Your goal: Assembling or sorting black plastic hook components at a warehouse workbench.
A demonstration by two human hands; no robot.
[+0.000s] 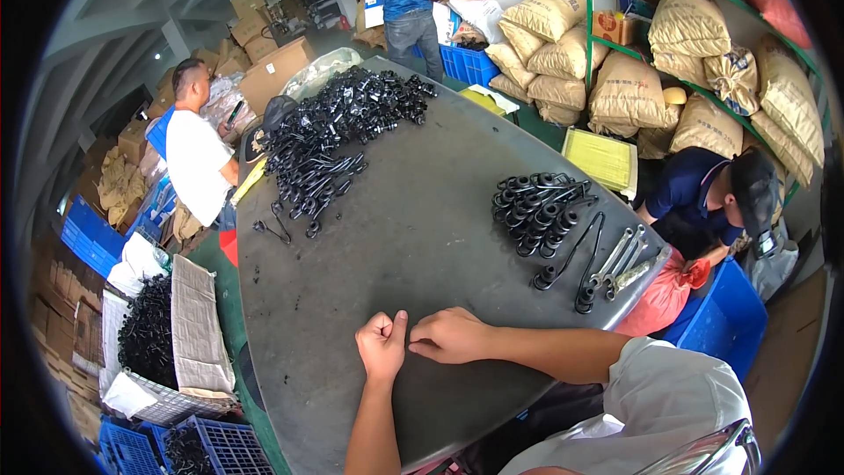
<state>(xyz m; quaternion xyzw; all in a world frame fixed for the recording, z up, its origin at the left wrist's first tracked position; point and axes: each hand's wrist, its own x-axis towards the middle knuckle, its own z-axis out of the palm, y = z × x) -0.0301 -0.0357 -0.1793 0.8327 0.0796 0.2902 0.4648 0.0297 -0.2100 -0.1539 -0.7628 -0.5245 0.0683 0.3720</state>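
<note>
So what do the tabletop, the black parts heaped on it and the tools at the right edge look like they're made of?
The tabletop looks like dull grey sheet metal, scuffed, with a faint sheen. The black parts seem to be glossy moulded plastic or coated metal; the look leaves it open. The tools look like bare steel wrenches, bright silver. Left hand and right hand rest closed on the table.

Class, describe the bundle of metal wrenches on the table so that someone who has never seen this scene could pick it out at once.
Start at the big dark grey table and go to its right edge, just past the smaller heap of black ringed parts. There lie the metal wrenches, side by side, slanting toward the table's rim. They are the only shiny silver things on a table where all else is black.
</note>
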